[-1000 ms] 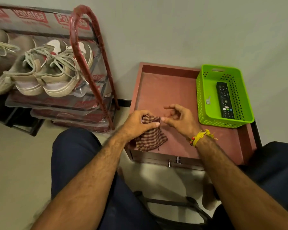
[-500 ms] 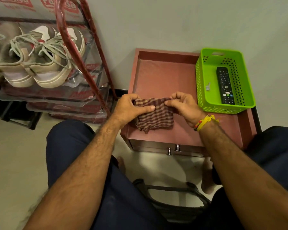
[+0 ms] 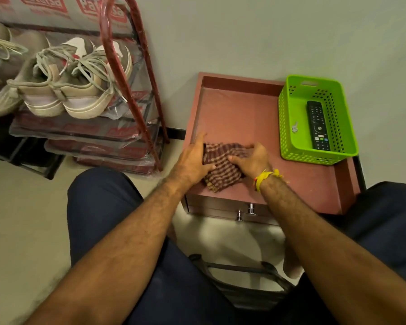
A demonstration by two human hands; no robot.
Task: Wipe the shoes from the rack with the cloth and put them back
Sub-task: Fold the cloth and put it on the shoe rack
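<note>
Head view, cloth: we see the checked cloth [image 3: 222,166] lying bunched on the near-left part of the low reddish table [image 3: 239,113], between both hands.
Head view, left hand: our left hand [image 3: 192,161] rests on the cloth's left edge, thumb laid over the fabric; the fingers look fairly straight and pressed down, though the far fingertips are hard to make out.
Head view, right hand: our right hand [image 3: 252,159] lies on the cloth's right side, thumb on the weave and fingers bent lightly over the far edge, holding it down.
Why held so: we judge the two hands are flattening or gathering the cloth into a pad before wiping.
Head view, shoes: the pale laced shoes [image 3: 63,90] sit as a pair on an upper shelf of the rack [image 3: 136,73], well apart from the cloth; none looks taken down yet.
Head view, bystanders: a green basket [image 3: 288,127] on the table's far right holds a remote [image 3: 318,126] and a small key [image 3: 295,127].
Writing: the rack's plastic wrap carries red labels reading roughly "Patelsa"; lower ones are too creased to read.
</note>
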